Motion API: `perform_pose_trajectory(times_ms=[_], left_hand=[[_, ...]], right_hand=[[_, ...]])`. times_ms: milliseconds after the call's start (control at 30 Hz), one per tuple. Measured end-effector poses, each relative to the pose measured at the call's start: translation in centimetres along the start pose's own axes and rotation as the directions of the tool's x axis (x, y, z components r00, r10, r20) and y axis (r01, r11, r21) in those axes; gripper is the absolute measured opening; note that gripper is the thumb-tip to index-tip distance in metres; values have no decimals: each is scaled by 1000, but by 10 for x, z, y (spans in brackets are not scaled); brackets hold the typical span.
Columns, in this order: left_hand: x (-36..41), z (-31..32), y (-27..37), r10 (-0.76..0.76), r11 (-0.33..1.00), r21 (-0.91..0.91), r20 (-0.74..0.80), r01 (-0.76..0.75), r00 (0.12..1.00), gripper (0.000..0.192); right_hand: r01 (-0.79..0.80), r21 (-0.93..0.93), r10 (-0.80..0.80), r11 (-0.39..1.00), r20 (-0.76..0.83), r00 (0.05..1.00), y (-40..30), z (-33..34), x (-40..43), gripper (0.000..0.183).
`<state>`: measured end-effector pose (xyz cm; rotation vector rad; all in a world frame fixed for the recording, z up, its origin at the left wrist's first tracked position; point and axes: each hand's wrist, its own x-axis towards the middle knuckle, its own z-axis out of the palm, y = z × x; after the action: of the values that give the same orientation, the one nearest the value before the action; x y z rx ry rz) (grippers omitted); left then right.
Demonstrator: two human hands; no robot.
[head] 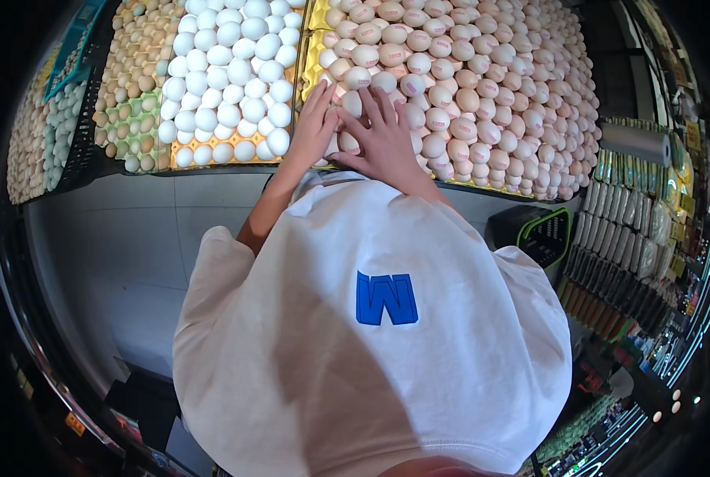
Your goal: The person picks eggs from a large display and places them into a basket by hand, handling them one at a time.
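Pale brown and pinkish eggs [462,128], many bearing red printed writing, are heaped in front of me. At the heap's left edge, my left hand [315,128] lies against the eggs with its fingers stretched out and close together. My right hand [384,140] rests palm down beside it, fingers spread across several eggs. Between the two hands a pale egg [350,102] shows near the right fingertips. Neither hand appears to lift an egg, though my palms are hidden from above. Part of a yellow egg tray [313,56] shows just beyond my left fingertips.
White eggs [229,77] stand stacked left of my hands on an orange tray [202,145]. Farther left are brown eggs [131,83] with a green tray [129,122]. A black basket with a green rim [540,232] stands at right, near packaged goods [623,208] and a roll [638,143].
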<state>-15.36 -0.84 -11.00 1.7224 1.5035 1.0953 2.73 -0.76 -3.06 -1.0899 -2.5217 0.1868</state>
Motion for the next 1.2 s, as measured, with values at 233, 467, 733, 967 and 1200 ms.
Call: perform_pose_trajectory(times_ms=[233,467,733,967,1200], left_hand=[[1,-4,7,-27,1000,-9,22,27,999,51],[1,-2,2,-18,1000,-22,21,18,1000,50],[1,-3,1,-12,1000,-22,19,12,1000,50],[0,-3,3,-23,1000,-9,18,24,1000,50],[0,-3,3,-25,1000,12,17,25,1000,51]], right_hand=[[5,7,-5,1000,-4,1000,2,0,1,74],[2,12,-2,1000,-12,1000,2,2,-1,74],[-6,20,6,1000,1,1000,1,1,0,73],[-6,26,7,1000,-3,1000,1,1,0,72],[-12,24,12,1000,-1,1000,1,0,0,71]])
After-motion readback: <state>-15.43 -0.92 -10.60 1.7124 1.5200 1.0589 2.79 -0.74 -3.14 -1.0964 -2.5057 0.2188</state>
